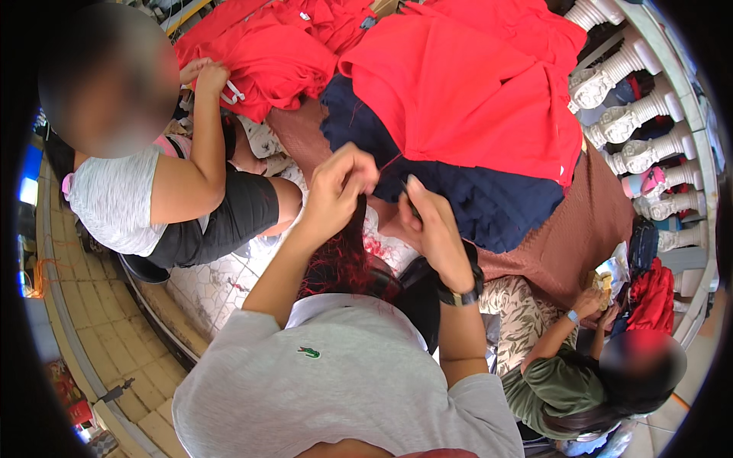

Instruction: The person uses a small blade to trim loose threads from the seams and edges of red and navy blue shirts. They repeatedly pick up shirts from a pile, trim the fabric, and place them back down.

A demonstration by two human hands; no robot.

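Reference landmark: the red garment [473, 91], which lies on top of the navy fabric stack [489, 204], over the brown table cover [599, 217]. Its lower left edge faces the wearer's hands.

Far left of the red garment, a co-worker [187, 191] handles a red cloth [286, 65] with a white drawstring [234, 93].

Below and left of the red garment, the left hand [340, 187] has thumb and fingertips pressed together, apparently pinching a red thread [392, 162] that runs to the garment's lower edge. Under this hand, loose red thread ends [328, 263] lie across the wearer's lap.

Just below the red garment's edge, the right hand [434, 221] is curled, its thumb raised beside the bent fingers. A small dark shape shows there; whether a cutting tool is gripped cannot be told.

To the lower right of the red garment, a second co-worker [565, 382] handles a clear plastic package [613, 267].

Step in hand, as judged: drawing out or trimming a loose thread at the garment's edge. Next move, as judged: tension the thread with the left hand, then sever or detach it close to the fabric without nicking or puckering it.
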